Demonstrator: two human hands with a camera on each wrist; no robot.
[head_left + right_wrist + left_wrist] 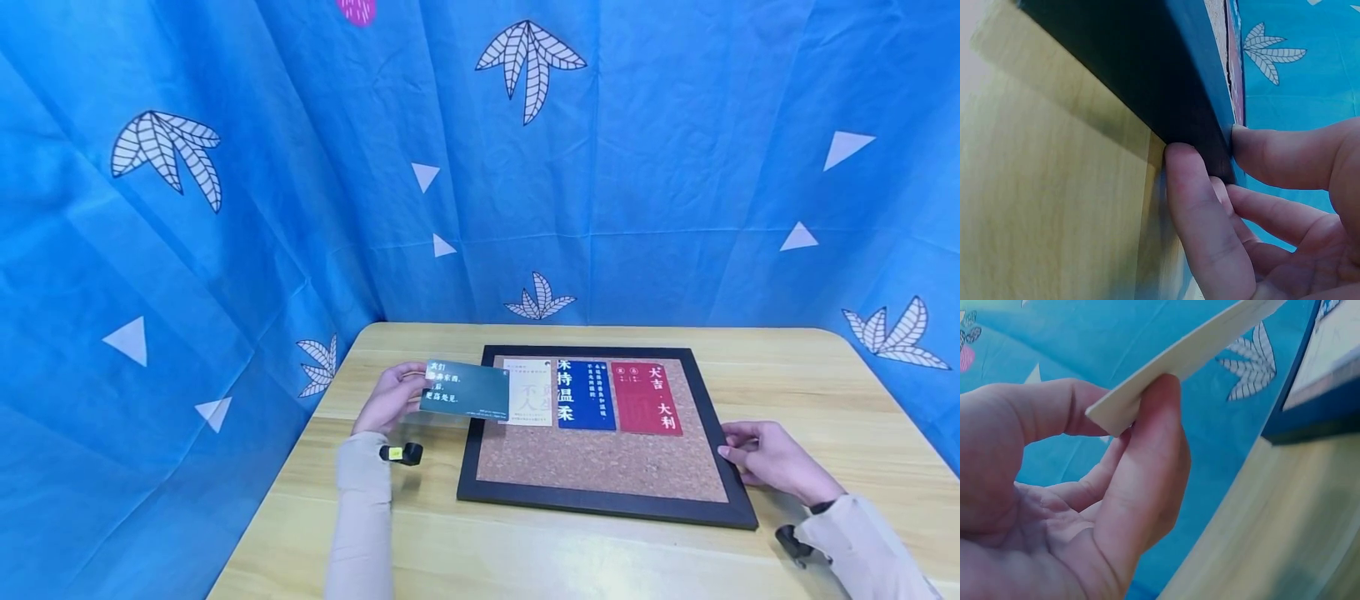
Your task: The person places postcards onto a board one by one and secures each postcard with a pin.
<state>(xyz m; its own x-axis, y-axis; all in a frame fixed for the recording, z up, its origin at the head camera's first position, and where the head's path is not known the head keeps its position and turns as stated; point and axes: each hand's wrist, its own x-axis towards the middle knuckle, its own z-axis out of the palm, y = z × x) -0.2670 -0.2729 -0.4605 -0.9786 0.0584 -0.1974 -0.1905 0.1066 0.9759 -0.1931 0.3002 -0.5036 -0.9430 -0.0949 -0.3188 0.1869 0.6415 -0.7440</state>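
My left hand (390, 398) pinches a dark green postcard (467, 393) with white lettering by its left end. The postcard is held above the board's left edge and overlaps a cream card (534, 398). In the left wrist view, thumb and finger grip the pale card edge (1179, 356). A black-framed cork board (600, 467) lies on the table, bearing the cream card, a blue card (585, 396) and a red card (647, 400) in a row. My right hand (780, 460) holds the board's right frame edge between thumb and fingers, also seen in the right wrist view.
The light wooden table (420, 533) carries the board. Blue cloth (637, 167) with leaf and triangle prints hangs behind and at both sides. Bare cork (592, 458) shows below the row of cards. A black strap device (405, 454) sits at the left wrist.
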